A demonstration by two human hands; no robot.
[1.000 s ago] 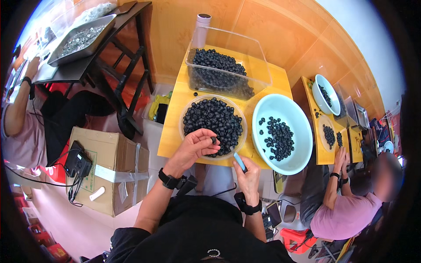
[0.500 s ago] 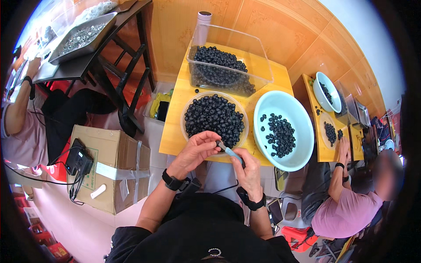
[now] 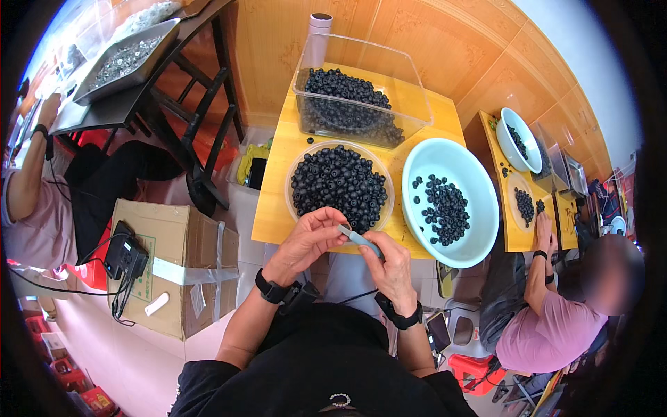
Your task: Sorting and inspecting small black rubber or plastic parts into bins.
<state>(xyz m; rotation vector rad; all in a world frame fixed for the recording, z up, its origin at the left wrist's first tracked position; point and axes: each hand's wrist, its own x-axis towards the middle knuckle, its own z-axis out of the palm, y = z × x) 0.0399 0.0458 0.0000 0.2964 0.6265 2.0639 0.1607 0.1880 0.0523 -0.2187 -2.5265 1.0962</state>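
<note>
My right hand (image 3: 392, 270) is closed round the light blue handle of a small knife-like tool (image 3: 361, 240), its pale narrow tip pointing toward my left fingers. My left hand (image 3: 310, 243) pinches thumb and fingertips together at that tip; whatever lies between them is too small to make out. Both hands hover over the near rim of a round shallow tray (image 3: 391, 201) heaped with small round black parts (image 3: 337, 181) that have holes in them. To the right, a light blue basin (image 3: 481, 208) holds a smaller pile of similar black parts (image 3: 445, 208).
Behind the tray, a clear plastic bin (image 3: 417, 83) of black parts stands on the yellow table (image 3: 274, 187), with a tumbler (image 3: 319, 42) beyond it. A cardboard box (image 3: 163, 229) sits at left. People work at both sides, one beside another blue basin (image 3: 521, 156).
The tool's tip has turned and now shows as a pale strip by my left fingertips. A dark piece seen there before is no longer visible. Both hands stay in nearly the same place.
</note>
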